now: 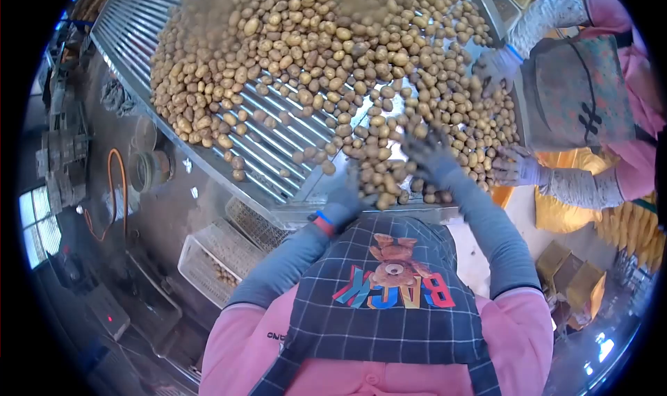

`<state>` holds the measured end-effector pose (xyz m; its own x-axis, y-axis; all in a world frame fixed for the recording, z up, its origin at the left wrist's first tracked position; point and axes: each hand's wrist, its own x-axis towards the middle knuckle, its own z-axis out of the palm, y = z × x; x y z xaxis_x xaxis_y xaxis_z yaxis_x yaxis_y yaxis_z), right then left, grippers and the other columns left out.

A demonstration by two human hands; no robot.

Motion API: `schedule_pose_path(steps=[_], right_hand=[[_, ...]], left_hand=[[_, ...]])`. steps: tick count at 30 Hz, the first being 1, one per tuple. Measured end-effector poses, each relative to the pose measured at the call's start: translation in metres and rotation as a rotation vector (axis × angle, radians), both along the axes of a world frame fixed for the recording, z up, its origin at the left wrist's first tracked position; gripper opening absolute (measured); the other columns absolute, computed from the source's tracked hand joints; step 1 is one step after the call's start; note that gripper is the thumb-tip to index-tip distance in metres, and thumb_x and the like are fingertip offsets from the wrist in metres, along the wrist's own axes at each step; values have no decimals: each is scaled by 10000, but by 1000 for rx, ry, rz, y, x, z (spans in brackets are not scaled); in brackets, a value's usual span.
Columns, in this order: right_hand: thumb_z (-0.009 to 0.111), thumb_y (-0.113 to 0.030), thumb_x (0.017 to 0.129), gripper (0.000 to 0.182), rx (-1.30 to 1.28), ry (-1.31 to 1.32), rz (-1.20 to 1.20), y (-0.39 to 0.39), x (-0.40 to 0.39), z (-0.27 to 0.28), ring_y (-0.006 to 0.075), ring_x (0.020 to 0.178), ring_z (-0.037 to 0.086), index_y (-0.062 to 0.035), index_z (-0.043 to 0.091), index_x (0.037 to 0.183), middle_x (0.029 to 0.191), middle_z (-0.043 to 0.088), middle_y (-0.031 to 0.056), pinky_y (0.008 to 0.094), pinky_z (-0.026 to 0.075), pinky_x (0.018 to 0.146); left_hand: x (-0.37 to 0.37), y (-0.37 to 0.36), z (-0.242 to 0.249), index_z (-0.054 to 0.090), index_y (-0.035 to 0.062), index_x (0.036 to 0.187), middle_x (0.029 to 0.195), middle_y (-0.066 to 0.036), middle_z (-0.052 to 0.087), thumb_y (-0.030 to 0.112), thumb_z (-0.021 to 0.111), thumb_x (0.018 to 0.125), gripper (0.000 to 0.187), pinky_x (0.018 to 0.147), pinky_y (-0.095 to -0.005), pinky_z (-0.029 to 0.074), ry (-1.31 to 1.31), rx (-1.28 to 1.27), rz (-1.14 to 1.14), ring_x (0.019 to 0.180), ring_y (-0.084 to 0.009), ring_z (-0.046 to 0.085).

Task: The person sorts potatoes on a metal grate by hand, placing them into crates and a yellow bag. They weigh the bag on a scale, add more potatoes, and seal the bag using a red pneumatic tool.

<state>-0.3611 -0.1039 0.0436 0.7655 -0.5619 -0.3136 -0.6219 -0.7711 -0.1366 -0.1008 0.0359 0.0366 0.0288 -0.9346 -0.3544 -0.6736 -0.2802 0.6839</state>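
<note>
Many potatoes [306,42] cover a metal sorting table with a ribbed roller section [267,146]. My left hand [345,200], in a grey glove, is at the table's near edge, beside a cluster of potatoes; its fingers point away from me and are partly blurred. To the right, my right hand [432,158], also gloved, reaches among the potatoes with its fingers spread and touching some of them. Between my two hands lies a small heap of potatoes [379,174].
At the right a co-worker in pink sleeves has two gloved hands [517,167] on the potatoes. White crates [219,257] stand on the floor below left, one holding small potatoes. Yellow sacks [566,215] and boxes [573,278] are at the right.
</note>
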Motion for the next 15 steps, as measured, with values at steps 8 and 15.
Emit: schedule_pose_path(steps=[8, 15], right_hand=[[553, -405, 875, 389, -194, -408, -712, -36, 57, -2, 340, 1189, 476, -157, 609, 1170, 1195, 549, 166, 543, 326, 1043], [525, -413, 903, 499, 102, -249, 30, 40, 35, -4, 388, 1417, 252, -309, 470, 1387, 1517, 365, 50, 618, 194, 1120]], left_hand=[[96, -170, 26, 569, 36, 1027, 1056, -165, 564, 209, 630, 848, 256, 811, -440, 498, -621, -706, 336, 987, -337, 567], [55, -85, -24, 560, 144, 1226, 1157, -186, 559, 302, 667, 828, 441, 867, -462, 492, -159, -239, -74, 1026, -394, 586]])
